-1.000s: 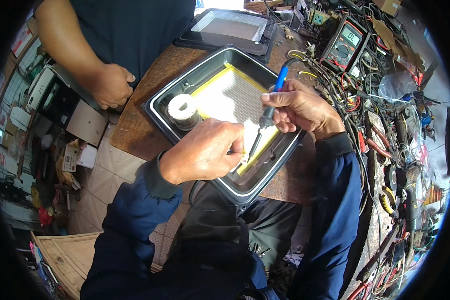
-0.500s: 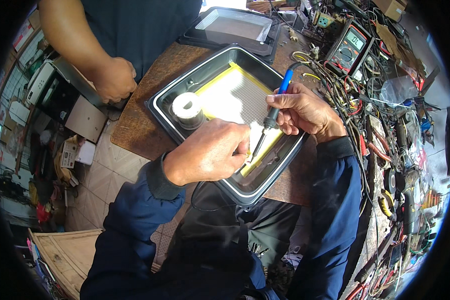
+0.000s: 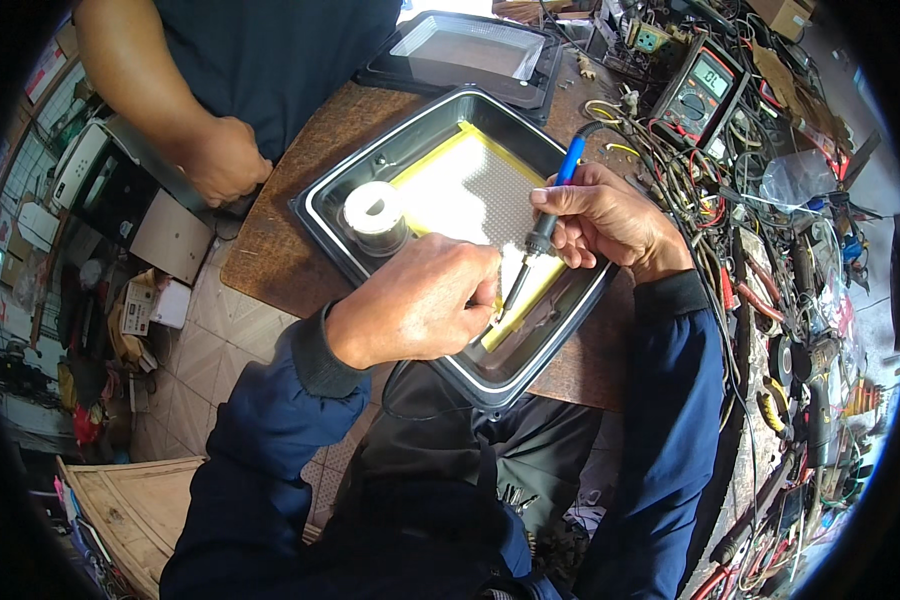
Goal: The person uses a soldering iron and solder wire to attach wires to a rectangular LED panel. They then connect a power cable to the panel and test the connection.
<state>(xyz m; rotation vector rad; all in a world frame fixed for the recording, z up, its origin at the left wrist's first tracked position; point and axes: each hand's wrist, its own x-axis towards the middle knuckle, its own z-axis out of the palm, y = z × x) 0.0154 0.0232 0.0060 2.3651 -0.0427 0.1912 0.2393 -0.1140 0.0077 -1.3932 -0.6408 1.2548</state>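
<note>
My right hand (image 3: 610,222) grips a blue-handled soldering iron (image 3: 542,230), its tip pointing down and toward me. Close to that tip is my left hand (image 3: 420,300), fingers pinched together; whatever they hold is too small or hidden to make out. Below both hands a black tray (image 3: 320,205) with a pale rim line contains a bright, dotted panel edged in yellow (image 3: 480,190). A spool (image 3: 375,215) of what looks like solder wire stands upright in the tray's left part. Strong light washes out much of the panel.
Another person's fist (image 3: 228,160) rests at the table's left edge. Behind the tray lies a black lid with a clear window (image 3: 470,50). Along the right are a multimeter (image 3: 702,95), tangled cables and tools. The brown wooden table (image 3: 260,250) ends close to my lap.
The soldering iron's tip has shifted slightly left, closer to my left fingers. Both hands otherwise stay nearly in place.
</note>
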